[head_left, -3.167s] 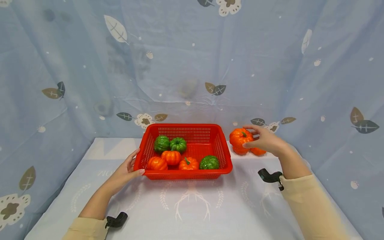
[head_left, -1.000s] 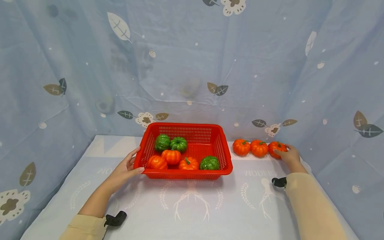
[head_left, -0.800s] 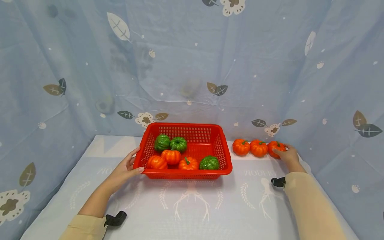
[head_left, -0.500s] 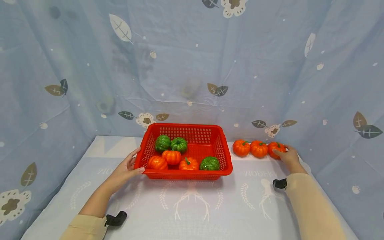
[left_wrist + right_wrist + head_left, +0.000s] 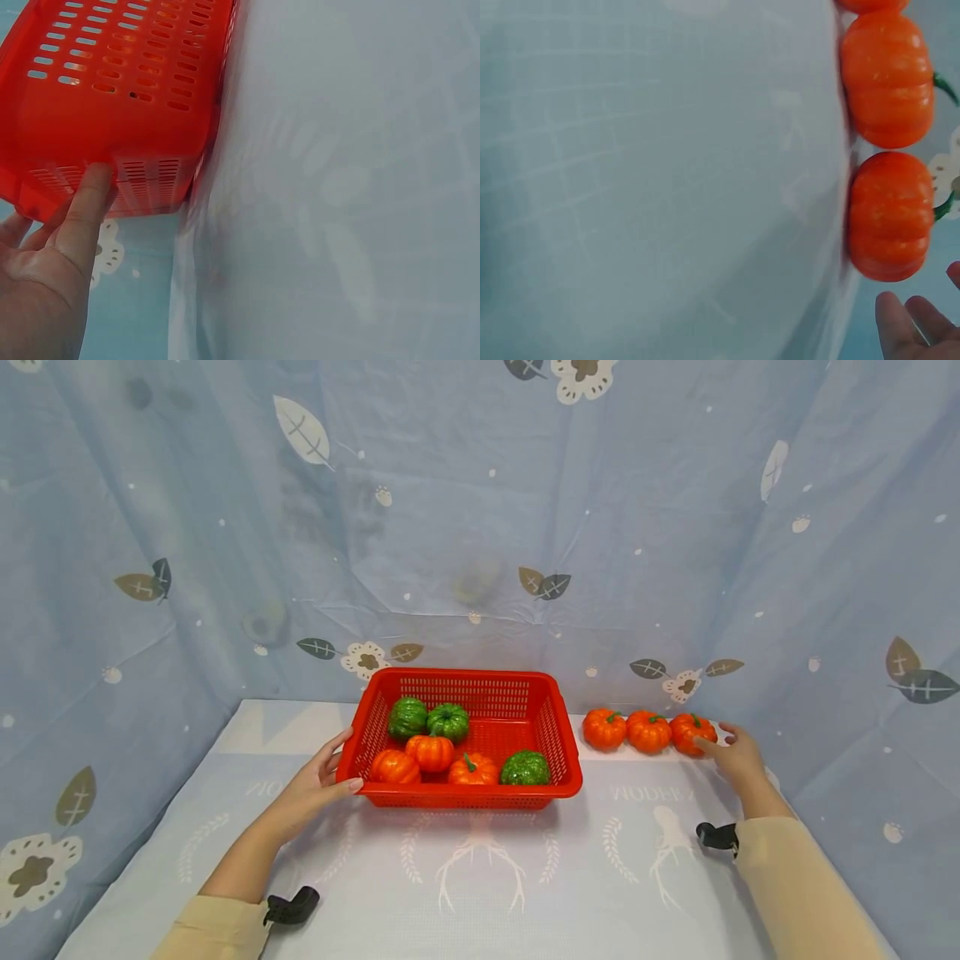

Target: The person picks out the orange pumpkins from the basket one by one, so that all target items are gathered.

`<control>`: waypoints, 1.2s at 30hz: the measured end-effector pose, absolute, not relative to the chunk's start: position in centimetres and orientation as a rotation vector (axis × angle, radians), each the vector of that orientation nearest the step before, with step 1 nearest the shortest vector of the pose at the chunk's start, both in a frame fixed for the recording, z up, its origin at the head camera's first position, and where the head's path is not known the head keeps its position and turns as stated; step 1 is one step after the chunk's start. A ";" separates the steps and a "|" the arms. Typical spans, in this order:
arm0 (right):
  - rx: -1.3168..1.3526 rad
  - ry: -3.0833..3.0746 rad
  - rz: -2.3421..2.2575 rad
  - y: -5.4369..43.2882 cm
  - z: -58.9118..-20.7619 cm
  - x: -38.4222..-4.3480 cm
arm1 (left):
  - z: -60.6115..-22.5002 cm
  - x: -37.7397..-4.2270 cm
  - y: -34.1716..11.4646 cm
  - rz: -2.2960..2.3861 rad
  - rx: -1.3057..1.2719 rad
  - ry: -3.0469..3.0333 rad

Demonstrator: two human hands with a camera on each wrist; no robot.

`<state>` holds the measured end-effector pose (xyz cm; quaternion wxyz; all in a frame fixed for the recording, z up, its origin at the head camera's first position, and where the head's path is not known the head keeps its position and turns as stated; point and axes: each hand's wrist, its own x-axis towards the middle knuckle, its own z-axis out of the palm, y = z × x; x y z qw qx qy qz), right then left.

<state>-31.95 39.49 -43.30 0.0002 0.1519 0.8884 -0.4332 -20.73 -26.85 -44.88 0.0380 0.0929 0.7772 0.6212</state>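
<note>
A red plastic basket (image 5: 450, 796) with slotted walls holds several small orange and green pumpkins, among them a green pumpkin (image 5: 524, 768) at its right front. My left hand (image 5: 311, 793) holds the basket's left end, its thumb at the front corner of the rim and its fingers along the side. In the left wrist view a fingertip presses the slotted wall under the rim. Right of the basket, three orange pumpkins stand in a row. My right hand (image 5: 738, 762) is beside the rightmost orange pumpkin (image 5: 692, 734), fingers spread; the right wrist view shows a gap between them.
The other two orange pumpkins, the middle one (image 5: 648, 732) and the left one (image 5: 603, 729), stand close together by the back curtain (image 5: 480, 527). A patterned white cloth (image 5: 480, 885) covers the table. Curtains enclose both sides.
The right hand has set the orange pumpkin at the row's right end, having carried it rightward from nearer the basket. It has now let go and drawn back slightly. The left hand stays put.
</note>
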 end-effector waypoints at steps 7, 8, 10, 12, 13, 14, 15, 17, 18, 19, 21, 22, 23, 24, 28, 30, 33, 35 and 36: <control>0.475 2.894 -1.363 38.0 -41.7 -29.8 | -44.7 -20.7 -26.8 1.903 0.278 2.379; 0.476 2.909 -1.370 37.7 -41.6 -29.5 | -44.7 -20.7 -26.8 1.904 0.274 2.379; 0.471 2.940 -1.380 37.2 -41.4 -28.9 | -44.6 -20.7 -26.7 1.905 0.271 2.377; 0.472 2.971 -1.381 36.7 -41.3 -28.4 | -44.6 -20.7 -26.7 1.906 0.271 2.376; 0.478 2.981 -1.385 36.4 -41.2 -28.1 | -44.6 -20.7 -26.7 1.908 0.272 2.373; 0.480 2.992 -1.387 36.2 -41.1 -27.9 | -44.6 -20.7 -26.7 1.909 0.272 2.370; 0.481 2.999 -1.388 35.9 -40.9 -27.6 | -44.6 -20.7 -26.7 1.911 0.274 2.368; 0.483 3.013 -1.394 35.3 -40.6 -27.2 | -44.6 -20.7 -26.7 1.912 0.275 2.366; 0.476 3.026 -1.396 34.9 -40.4 -26.9 | -44.6 -20.7 -26.7 1.912 0.274 2.366; 0.460 3.041 -1.392 34.5 -40.2 -26.7 | -44.6 -20.7 -26.7 1.912 0.274 2.367; 0.404 3.084 -1.396 33.7 -39.8 -26.3 | -44.5 -20.7 -26.7 1.915 0.275 2.364; 0.367 3.105 -1.400 33.3 -39.6 -26.0 | -44.6 -20.7 -26.7 1.916 0.275 2.362; 0.327 3.124 -1.404 32.8 -39.4 -25.8 | -44.6 -20.7 -26.7 1.919 0.276 2.360; 0.285 3.140 -1.406 32.4 -39.2 -25.6 | -44.6 -20.7 -26.7 1.922 0.276 2.356; 0.146 3.159 -1.446 30.6 -38.4 -25.0 | -44.6 -20.7 -26.7 1.923 0.272 2.359; 0.080 3.154 -1.464 29.6 -38.1 -24.7 | -44.6 -20.7 -26.7 1.917 0.266 2.368; -0.020 3.135 -1.499 28.1 -37.8 -24.5 | -44.6 -20.7 -26.6 1.911 0.262 2.374; -0.089 3.118 -1.517 27.2 -37.6 -24.5 | -44.5 -20.7 -26.6 1.914 0.264 2.371; -0.122 3.108 -1.526 26.8 -37.6 -24.5 | -44.5 -20.7 -26.6 1.915 0.265 2.370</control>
